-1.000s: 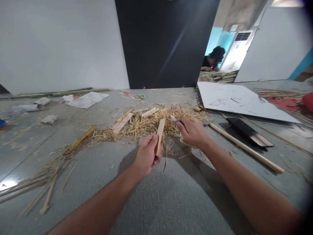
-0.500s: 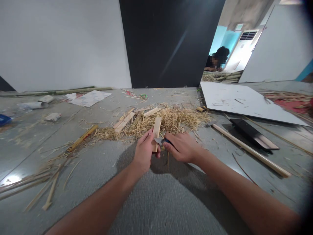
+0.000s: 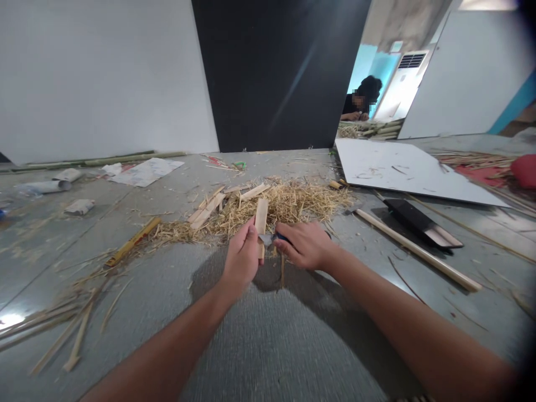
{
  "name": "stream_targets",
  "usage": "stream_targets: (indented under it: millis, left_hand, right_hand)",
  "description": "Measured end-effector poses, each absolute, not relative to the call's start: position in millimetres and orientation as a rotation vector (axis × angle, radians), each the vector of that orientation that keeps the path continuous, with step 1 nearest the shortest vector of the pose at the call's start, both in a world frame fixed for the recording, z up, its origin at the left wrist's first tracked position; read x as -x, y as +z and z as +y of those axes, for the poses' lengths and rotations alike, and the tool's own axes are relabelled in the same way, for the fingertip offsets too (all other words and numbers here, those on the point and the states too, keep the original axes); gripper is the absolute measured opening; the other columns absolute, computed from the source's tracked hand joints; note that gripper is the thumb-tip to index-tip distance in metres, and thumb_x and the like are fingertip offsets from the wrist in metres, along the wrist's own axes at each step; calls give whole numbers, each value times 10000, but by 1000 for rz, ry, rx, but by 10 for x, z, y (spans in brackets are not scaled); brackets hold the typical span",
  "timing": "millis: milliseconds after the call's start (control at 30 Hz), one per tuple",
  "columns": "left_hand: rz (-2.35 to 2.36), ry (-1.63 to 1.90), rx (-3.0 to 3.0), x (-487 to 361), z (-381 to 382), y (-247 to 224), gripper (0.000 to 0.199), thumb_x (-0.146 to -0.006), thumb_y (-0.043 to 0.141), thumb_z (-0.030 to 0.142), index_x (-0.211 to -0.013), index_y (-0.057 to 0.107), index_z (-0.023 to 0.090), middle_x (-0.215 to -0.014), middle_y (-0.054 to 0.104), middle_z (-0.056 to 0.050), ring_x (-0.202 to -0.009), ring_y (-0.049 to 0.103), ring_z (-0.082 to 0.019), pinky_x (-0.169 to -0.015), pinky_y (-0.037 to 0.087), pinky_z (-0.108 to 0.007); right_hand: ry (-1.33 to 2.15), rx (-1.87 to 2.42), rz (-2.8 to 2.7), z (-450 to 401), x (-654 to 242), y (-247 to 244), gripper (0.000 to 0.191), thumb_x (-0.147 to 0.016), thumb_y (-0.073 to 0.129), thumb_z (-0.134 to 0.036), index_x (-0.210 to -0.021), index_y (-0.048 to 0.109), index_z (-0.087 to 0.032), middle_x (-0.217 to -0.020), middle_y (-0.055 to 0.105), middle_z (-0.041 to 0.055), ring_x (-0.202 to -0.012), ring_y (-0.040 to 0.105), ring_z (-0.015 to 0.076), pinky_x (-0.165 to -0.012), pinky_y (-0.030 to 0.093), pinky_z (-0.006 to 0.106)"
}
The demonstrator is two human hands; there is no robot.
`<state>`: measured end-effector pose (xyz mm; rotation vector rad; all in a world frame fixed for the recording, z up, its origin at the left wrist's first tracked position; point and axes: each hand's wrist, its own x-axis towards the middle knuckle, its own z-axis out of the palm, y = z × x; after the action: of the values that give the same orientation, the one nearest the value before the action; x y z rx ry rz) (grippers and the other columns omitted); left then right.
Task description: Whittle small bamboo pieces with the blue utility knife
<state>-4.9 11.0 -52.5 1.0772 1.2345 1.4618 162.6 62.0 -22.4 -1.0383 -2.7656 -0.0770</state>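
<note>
My left hand is closed around a flat, pale strip of bamboo or wood, its upper end pointing away from me. In my right hand is a knife with a blue handle, mostly covered by my fingers. Its short metal blade reaches left to the strip, near my left thumb; whether it cuts in cannot be made out. Just beyond both hands lies a heap of straw-coloured shavings. Several flat pale pieces rest on the heap's left side.
A yellow stick and thin strips lie on the left. To the right are a long-handled tool, a black case and a white board. A black panel stands ahead. Another person crouches at the far right.
The whole scene has shifted slightly left as my view turned a little right. My hands keep the same hold on the strip and knife, with the blade still by the strip.
</note>
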Motion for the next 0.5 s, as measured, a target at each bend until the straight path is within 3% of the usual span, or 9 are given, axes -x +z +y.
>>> stream_targets:
  millis: [233,500]
  left_hand:
    - [1330,1430,-1187,77,52,-396,495,-891,552,377,-1345,563,181,-919,660,-57,-506,500,-87,-379,423,-174]
    - [1297,1428,-1197,118,72,-371,454,-884,573,336,-1310,605,182,-838,668,-52,-490,510,-97,-381,398,-172]
  right_hand:
    - [-121,1046,-2735,631,-1653,-214,468,-985,226,-541,-964,539,-194,-807,668,51,-603,504,161,-548,98,319]
    - [-164,1037,-2731,671,-1654,-226,478,-980,222,-547,-961,538,-189,-804,661,58,-598,499,165,-550,99,317]
